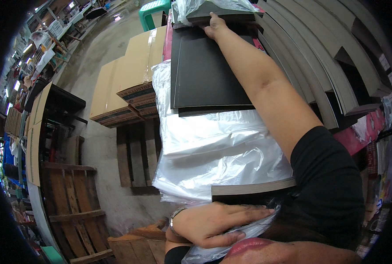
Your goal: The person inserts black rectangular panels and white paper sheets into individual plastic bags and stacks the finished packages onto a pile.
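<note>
My right hand [216, 27] reaches far forward, its thumb over the near edge of a stack of black boards [231, 17] partly covered by clear plastic and its fingers curled below. Beneath lies a large black board [209, 70], with another dark sheet edge showing under it. Close to my body, my left hand [213, 222] lies flat with fingers stretched over a crumpled clear plastic bag [257, 226]. Beside it is another stack of boards [253, 188] with layered grey edges, partly hidden by my hand and sleeve. Between the two stacks spreads a pile of clear plastic bags [213, 149].
Sealed brown cartons [130, 66] stand to the left, near a wooden pallet [136, 154]. Another pallet [77, 207] leans or lies farther left. Tall stacks of grey boards [310, 48] line the right. A green plastic stool [154, 11] stands at the far end.
</note>
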Tool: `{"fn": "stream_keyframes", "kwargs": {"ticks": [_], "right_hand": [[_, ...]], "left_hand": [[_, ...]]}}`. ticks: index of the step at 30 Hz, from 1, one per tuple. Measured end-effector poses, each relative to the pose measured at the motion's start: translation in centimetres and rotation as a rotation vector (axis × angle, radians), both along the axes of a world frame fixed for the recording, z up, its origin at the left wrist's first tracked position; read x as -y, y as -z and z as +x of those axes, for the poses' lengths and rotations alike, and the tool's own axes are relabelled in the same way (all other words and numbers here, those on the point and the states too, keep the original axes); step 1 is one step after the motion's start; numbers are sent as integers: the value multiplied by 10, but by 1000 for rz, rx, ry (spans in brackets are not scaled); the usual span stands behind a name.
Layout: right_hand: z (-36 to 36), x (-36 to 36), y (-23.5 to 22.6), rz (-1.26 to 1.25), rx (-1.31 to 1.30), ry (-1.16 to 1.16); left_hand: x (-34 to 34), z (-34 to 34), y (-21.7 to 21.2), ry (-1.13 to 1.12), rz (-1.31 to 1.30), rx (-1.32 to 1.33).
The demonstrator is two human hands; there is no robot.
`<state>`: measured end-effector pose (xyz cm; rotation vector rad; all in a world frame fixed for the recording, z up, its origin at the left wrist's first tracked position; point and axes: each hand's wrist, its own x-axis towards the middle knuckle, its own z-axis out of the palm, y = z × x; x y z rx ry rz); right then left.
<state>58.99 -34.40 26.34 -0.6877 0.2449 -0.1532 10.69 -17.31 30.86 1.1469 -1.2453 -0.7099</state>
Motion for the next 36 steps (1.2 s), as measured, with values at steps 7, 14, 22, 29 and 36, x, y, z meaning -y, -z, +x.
{"fn": "stream_keyframes", "kwargs": {"ticks": [7,14,22,29,36], "right_hand": [[-14,-17,-30,40,-131,-47],[11,-29,-18,-273,-282,128],[-7,24,-25,-265,-393,156],[-101,-18,-142,-365,85,-266],[-357,-79,-308,-1268,1201,-304]], "left_hand": [[-2,-1,-4,-24,52,-2],[-1,-2,-1,-44,23,-5],[5,-10,-14,77,134,-65],[2,-34,-22,127,143,-15],[-2,-98,19,184,80,-267]]}}
